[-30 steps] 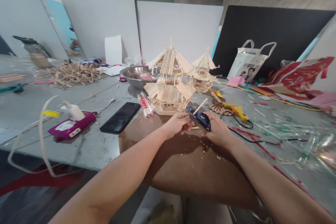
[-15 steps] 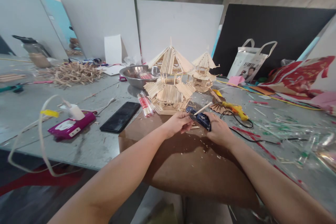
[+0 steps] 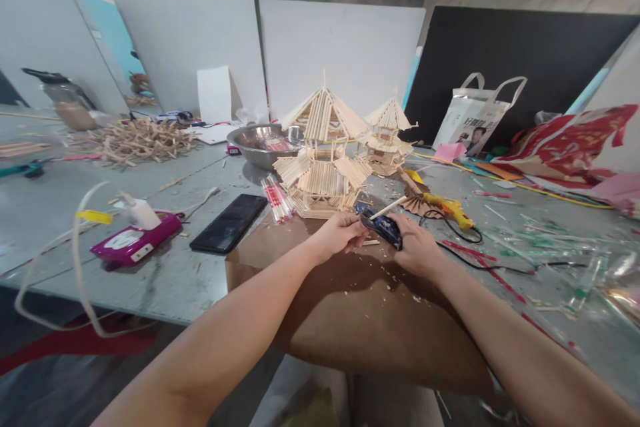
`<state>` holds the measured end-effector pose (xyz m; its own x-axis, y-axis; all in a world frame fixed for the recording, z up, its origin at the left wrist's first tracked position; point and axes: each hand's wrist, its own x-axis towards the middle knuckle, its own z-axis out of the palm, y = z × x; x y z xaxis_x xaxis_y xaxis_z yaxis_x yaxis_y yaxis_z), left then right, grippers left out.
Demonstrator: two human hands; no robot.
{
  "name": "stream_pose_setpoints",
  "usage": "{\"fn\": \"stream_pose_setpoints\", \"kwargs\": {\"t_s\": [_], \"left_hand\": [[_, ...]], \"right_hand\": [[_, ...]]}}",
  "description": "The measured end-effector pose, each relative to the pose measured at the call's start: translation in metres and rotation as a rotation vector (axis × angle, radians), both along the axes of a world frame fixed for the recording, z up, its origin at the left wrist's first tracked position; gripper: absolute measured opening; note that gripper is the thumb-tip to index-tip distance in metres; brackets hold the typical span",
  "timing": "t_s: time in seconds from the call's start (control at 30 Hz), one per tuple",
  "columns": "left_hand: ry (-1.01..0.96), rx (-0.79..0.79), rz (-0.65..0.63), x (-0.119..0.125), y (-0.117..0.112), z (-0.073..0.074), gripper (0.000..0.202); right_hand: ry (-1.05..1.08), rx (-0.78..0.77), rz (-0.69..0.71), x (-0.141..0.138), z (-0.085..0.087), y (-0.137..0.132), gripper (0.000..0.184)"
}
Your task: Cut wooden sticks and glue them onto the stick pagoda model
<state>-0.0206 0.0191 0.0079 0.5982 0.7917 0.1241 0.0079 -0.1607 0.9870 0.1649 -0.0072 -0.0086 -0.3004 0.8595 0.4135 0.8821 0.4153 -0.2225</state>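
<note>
My right hand (image 3: pixel 415 243) is closed around a dark blue hand tool (image 3: pixel 387 229) with a grey metal end; its exact kind is unclear. A thin pale wooden stick (image 3: pixel 391 207) crosses the tool at a slant, its far end pointing up and right. My left hand (image 3: pixel 343 235) pinches at the stick's lower end, close against the metal part, and its fingertips are partly hidden. Just behind both hands stands a tiered pavilion model (image 3: pixel 325 177) built of such sticks. Brown cardboard (image 3: pixel 370 320) sprinkled with wood chips lies beneath my hands.
A second stick pavilion (image 3: pixel 386 140) stands behind, right. Left are wrapped sticks (image 3: pixel 277 199), a black phone (image 3: pixel 229 223), a purple power strip (image 3: pixel 136 240) and a metal bowl (image 3: pixel 255 147). A yellow glue gun (image 3: pixel 450 208) with a black cord and plastic scraps (image 3: pixel 560 247) lie right.
The stick's upper end has shifted slightly to the right above the tool. Both hands keep nearly the same place and grip.
</note>
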Motion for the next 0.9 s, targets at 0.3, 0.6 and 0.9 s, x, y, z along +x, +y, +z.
{"fn": "stream_pose_setpoints", "kwargs": {"t_s": [0.3, 0.6, 0.9], "left_hand": [[-0.018, -0.025, -0.012, 0.0, -0.001, 0.0, 0.034], [-0.01, -0.004, 0.004, 0.001, -0.001, -0.001, 0.034], [-0.012, 0.03, 0.137, 0.005, -0.003, -0.002, 0.034]], "right_hand": [[-0.04, -0.048, -0.056, -0.001, 0.0, -0.001, 0.045], [-0.089, -0.1, -0.095, -0.005, 0.008, -0.004, 0.035], [-0.101, -0.136, -0.161, -0.007, 0.009, -0.002, 0.036]]}}
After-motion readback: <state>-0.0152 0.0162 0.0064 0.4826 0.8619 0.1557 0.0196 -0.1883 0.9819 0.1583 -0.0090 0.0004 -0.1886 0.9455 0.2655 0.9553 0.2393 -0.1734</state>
